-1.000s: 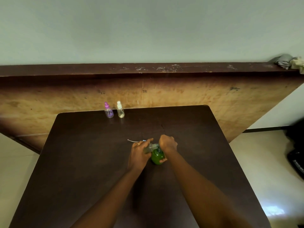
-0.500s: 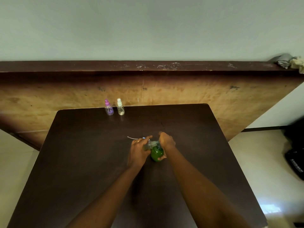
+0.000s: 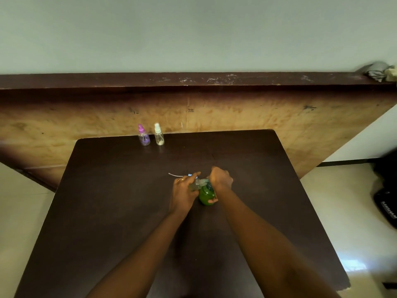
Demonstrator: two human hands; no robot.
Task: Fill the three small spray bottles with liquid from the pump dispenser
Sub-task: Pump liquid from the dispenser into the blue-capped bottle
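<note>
A green pump dispenser [image 3: 206, 195] stands at the middle of the dark table [image 3: 120, 211]. My right hand [image 3: 220, 179] curls over its pump head, thumb against the green body. My left hand [image 3: 184, 192] grips a small clear bottle [image 3: 196, 185] held tilted against the dispenser's nozzle. Just behind my left hand lies a loose spray cap with a thin white tube [image 3: 178, 175]. Two small spray bottles stand at the table's far edge: one with a purple cap [image 3: 143, 136], one with a white cap [image 3: 159, 135].
A worn wooden board [image 3: 236, 112] leans behind the table, with a dark ledge on top and a grey rag [image 3: 378, 70] at its right end. A black bag [image 3: 386, 201] lies on the tiled floor to the right.
Both hands stay on the dispenser and small bottle; only the camera view has shifted slightly.
</note>
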